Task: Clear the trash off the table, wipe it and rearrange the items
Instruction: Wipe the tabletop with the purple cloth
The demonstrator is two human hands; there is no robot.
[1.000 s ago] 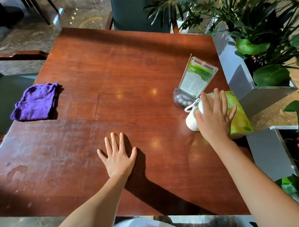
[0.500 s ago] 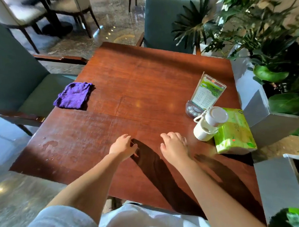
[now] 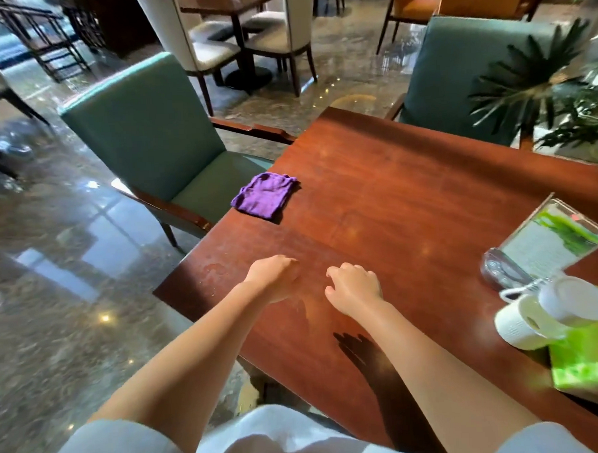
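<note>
A brown wooden table fills the middle of the view. A folded purple cloth lies at its left edge. At the right edge stand a clear menu holder on a grey base, a white jar with a white lid lying tilted, and a green tissue pack. My left hand and my right hand hover side by side over the near part of the table, fingers curled loosely, both holding nothing. Some water spots show near the table's left corner.
A teal armchair stands at the table's left side and another at the far side. Leafy plants crowd the right. Further chairs and a table stand behind on the glossy stone floor.
My right hand came off the white jar and drew back to the table's middle beside my left hand. My left hand lifted and curled. The view swung left and up.
</note>
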